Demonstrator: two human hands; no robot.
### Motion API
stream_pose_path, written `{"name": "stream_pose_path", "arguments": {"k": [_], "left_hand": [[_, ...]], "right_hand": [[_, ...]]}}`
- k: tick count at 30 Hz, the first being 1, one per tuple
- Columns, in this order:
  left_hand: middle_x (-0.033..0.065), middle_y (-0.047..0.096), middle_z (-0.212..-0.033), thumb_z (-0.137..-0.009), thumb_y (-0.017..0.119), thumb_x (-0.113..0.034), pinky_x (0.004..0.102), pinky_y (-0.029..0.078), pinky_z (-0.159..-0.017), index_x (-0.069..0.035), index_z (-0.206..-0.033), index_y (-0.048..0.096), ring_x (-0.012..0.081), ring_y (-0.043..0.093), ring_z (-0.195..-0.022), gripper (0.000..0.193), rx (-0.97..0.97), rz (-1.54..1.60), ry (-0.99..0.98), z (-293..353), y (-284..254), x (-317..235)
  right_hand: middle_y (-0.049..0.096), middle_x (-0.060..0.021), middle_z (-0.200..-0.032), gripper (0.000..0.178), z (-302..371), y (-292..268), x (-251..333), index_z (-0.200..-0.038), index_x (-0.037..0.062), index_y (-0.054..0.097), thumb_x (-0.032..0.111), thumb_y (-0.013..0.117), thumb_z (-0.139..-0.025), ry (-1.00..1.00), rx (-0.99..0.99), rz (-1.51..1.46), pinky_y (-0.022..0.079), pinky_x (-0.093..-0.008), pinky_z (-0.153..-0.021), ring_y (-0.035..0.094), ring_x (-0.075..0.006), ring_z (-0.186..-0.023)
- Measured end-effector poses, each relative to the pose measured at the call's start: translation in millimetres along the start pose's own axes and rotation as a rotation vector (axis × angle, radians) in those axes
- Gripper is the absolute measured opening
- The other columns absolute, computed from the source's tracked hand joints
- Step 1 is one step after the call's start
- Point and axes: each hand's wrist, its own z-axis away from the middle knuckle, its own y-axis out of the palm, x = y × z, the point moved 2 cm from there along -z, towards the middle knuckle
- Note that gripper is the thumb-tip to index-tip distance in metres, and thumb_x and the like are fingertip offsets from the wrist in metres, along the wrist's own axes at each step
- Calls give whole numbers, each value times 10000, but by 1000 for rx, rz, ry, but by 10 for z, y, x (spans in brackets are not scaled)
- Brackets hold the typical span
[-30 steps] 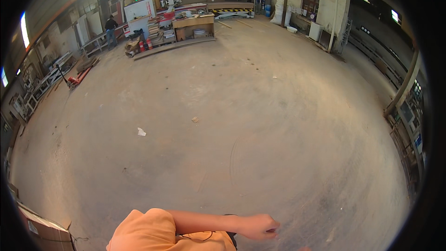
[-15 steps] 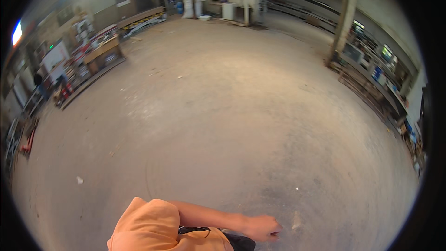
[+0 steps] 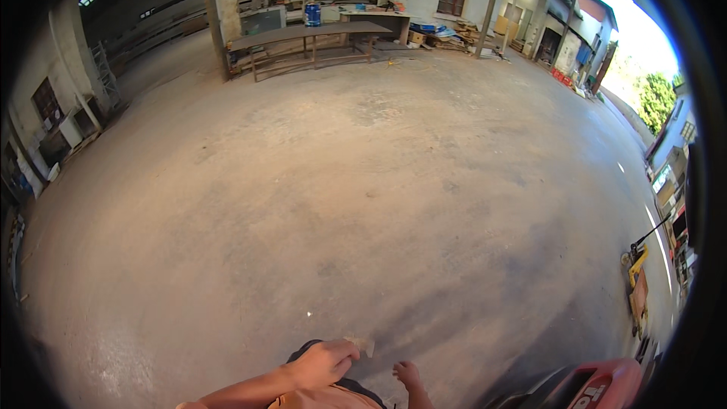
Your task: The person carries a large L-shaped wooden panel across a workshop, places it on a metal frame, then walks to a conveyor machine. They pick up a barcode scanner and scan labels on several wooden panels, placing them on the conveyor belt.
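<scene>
Two bare hands show low in the view, apart from each other above one dusty grey-brown concrete floor. The left hand has its fingers curled narrow; the right hand is loosely bent; whether either holds something, I cannot tell. One pale, flat patch or scrap appears on the floor just beyond the left fingertips. One red and black rounded machine casing fills the lower right corner. One yellow pallet truck with a black handle stands farther right. One long brown worktop stands well ahead.
</scene>
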Motion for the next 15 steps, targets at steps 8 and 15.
{"name": "stream_pose_path", "arguments": {"k": [8, 15], "left_hand": [[173, 605, -733, -833, 506, -7, 391, 492, -610, -23, -854, 576, 345, 609, -654, 76, -28, 16, 33, -2916, -485, 829], [141, 588, -687, -806, 512, 13, 371, 482, -570, -33, -823, 574, 315, 592, -603, 78, 260, 94, 178, -5808, -723, 830]], "right_hand": [[683, -189, -1102, 428, -2425, -774, 3142, -1191, 29, 620, 360, 607, -920, -435, -194, 41, 513, -395, -835, 660, -295, -1018], [699, -154, -836, 295, -2617, -2488, 2102, -1057, -34, 645, 187, 600, -867, 412, -624, -495, 541, -369, -637, 682, -251, -731]]}}
